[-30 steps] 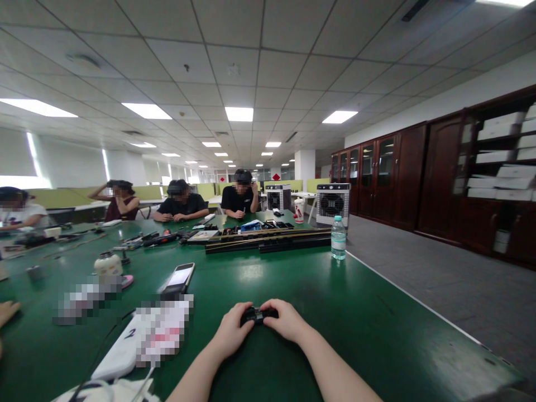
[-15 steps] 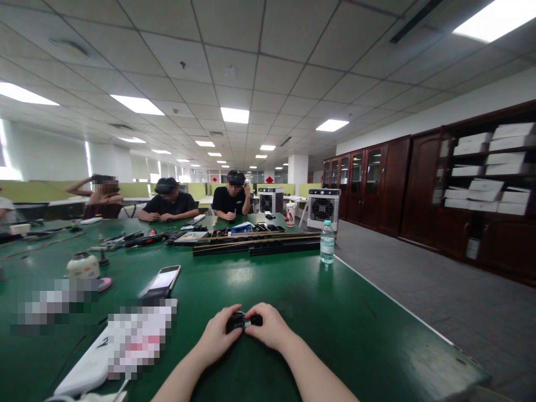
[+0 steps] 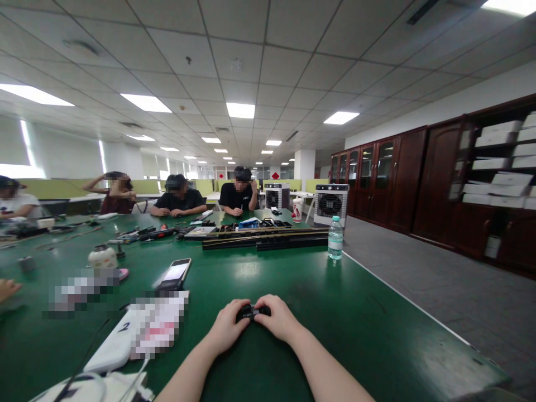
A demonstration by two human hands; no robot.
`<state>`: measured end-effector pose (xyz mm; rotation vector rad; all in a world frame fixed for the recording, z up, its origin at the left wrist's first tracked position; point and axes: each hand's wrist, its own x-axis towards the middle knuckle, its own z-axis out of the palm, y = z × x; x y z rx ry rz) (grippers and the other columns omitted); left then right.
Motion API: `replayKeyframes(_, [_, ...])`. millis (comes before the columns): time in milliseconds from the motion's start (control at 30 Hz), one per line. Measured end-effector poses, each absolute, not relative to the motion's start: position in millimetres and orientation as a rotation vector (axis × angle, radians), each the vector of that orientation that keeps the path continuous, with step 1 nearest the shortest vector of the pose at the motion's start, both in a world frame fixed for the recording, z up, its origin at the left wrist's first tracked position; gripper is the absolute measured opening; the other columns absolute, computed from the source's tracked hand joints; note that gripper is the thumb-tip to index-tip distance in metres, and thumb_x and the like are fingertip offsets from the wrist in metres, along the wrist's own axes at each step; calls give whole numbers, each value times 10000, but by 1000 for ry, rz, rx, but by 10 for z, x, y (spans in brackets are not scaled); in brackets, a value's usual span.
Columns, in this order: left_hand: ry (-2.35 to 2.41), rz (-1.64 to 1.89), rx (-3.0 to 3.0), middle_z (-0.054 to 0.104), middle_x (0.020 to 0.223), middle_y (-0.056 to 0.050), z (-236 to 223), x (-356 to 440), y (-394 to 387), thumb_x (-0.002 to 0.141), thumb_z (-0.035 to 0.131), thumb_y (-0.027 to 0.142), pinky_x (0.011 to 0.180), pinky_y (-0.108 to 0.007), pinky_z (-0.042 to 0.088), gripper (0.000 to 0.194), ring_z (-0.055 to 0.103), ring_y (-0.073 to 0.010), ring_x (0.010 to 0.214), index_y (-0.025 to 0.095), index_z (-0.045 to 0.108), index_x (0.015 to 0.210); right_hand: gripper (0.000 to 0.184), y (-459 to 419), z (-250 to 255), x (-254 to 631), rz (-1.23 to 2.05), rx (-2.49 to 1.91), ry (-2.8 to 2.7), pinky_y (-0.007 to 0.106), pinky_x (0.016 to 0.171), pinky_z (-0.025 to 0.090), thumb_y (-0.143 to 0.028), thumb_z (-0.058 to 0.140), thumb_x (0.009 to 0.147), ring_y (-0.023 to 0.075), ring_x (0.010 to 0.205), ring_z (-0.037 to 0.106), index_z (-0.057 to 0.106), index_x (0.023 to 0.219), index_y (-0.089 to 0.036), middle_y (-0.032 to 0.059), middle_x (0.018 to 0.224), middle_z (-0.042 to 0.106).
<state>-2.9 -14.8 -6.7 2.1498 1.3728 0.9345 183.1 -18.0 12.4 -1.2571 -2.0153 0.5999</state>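
Note:
Both hands meet over the green table point(image 3: 268, 273), with a small black object point(image 3: 250, 312) between them. My left hand point(image 3: 227, 329) pinches its left end between thumb and fingers. On its right end, my right hand point(image 3: 280, 319) is closed the same way. A small pale grey part shows at the middle of the object, near my right thumb. Fingers cover much of it, so its exact kind cannot be made out.
A phone point(image 3: 176, 272), a white power bank point(image 3: 111, 338) with cables and a jar point(image 3: 103, 257) lie to the left. Farther off are black rails point(image 3: 268, 240), a water bottle point(image 3: 335, 240) and several seated people. Another person's hand point(image 3: 8, 289) shows at the left edge.
My view has turned slightly left, so the scene sits farther right. Another person's hand has come into sight at the left edge. Both my hands keep hold of the black object.

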Motion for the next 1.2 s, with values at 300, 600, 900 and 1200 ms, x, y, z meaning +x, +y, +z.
replayKeyframes(300, [1411,914,2128,645,1108,-74,-15,-5,-185,701,566,176,951,-322,439,386,588,-228,1053,192,617,1083,185,-136,171,1855,713,-1194,-1744,335,883,453,-240,621,723,204,956,614,656,901,-205,28,949,693])
replayKeyframes(600, [1430,902,2092,614,1199,-98,-26,-14,-173,724,530,172,1009,-354,394,450,553,-240,1131,169,572,1172,217,-14,85,1901,710,-1203,-1527,350,869,480,-276,566,762,213,939,639,603,953,-180,85,973,693])
replayKeyframes(900, [1452,837,2125,604,1193,-102,-19,-9,-182,736,520,152,1015,-317,384,437,547,-219,1130,145,563,1170,268,53,24,1933,650,-1201,-1342,365,883,504,-311,533,764,224,923,658,640,973,-180,82,967,710])
replayKeyframes(1200, [1451,861,2096,606,1188,-95,-15,-12,-192,718,550,136,1003,-321,391,429,552,-221,1121,155,560,1146,335,97,22,1963,661,-1259,-1242,360,913,490,-315,479,789,225,1000,646,587,1064,-158,125,1054,684])
